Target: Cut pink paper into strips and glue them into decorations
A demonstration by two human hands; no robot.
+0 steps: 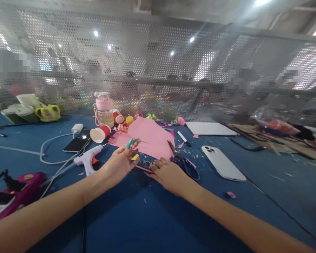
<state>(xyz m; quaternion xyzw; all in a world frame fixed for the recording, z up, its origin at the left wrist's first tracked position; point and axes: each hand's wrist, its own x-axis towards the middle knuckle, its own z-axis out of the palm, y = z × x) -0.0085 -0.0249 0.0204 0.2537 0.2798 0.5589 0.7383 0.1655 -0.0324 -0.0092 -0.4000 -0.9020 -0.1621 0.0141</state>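
Observation:
My left hand (123,160) is raised a little over the table in front of the pink paper, its teal-nailed fingers loosely bent and apart. A small yellow piece (135,157) shows beside those fingers. Low on the table, my right hand (165,174) has its fingertips on a thin pink paper strip (143,169), whose right end they partly cover. Behind both hands lie stacked pink paper sheets (150,135). Dark-handled scissors (185,167) rest just beyond my right hand, blades over the paper. A white glue gun (88,160) with an orange trigger lies left of my left hand.
Left are a black phone (77,141), a charger (77,128) with cable and a purple power strip (21,191). A red-white paper cup (100,134) lies near a pink-lidded bottle (104,109). Right are a marker (183,138) and a white phone (222,163). A perforated metal screen (158,70) stands behind.

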